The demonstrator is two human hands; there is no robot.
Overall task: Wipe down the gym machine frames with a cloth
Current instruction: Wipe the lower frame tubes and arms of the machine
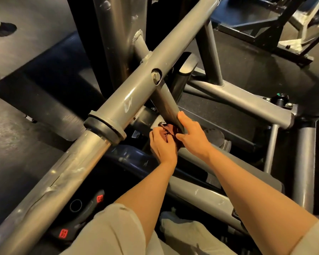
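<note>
Hands at a lower strut of a grey gym machine frame, seen from the head camera. The dark red cloth was bunched between the two hands, just below the large diagonal tube and against the foot of a smaller strut that ran up and away toward a bolted joint. The left hand pinched the near edge of the cloth with curled fingers. The right hand lay beside it, thumb extended along the side of the strut and index finger reaching into the cloth; whether its remaining fingers gripped the fabric could not be told, as they were hidden behind the hand. The long axis of the strut ran from the hands upward and slightly leftward toward the bolt, so the unwiped length lay directly ahead of both hands, the right hand being the one already in contact with it. A stroke along that axis appeared the likely next requirement. Pale sleeves framed the lower edge.
</note>
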